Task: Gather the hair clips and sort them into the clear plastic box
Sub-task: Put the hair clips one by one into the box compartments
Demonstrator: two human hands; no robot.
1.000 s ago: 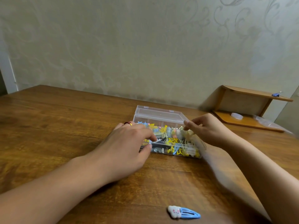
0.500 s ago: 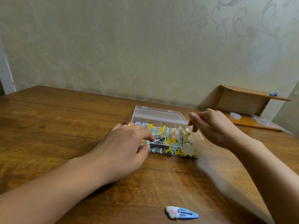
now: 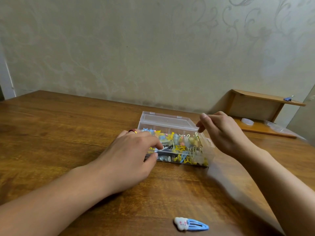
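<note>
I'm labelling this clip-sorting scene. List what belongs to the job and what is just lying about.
Part of the job:
clear plastic box, lid open
clips in the box
blue snap clip, loose on the table
left hand at the box
right hand over the box

Lying about:
wooden shelf
small blue clip on the shelf
white round thing
</note>
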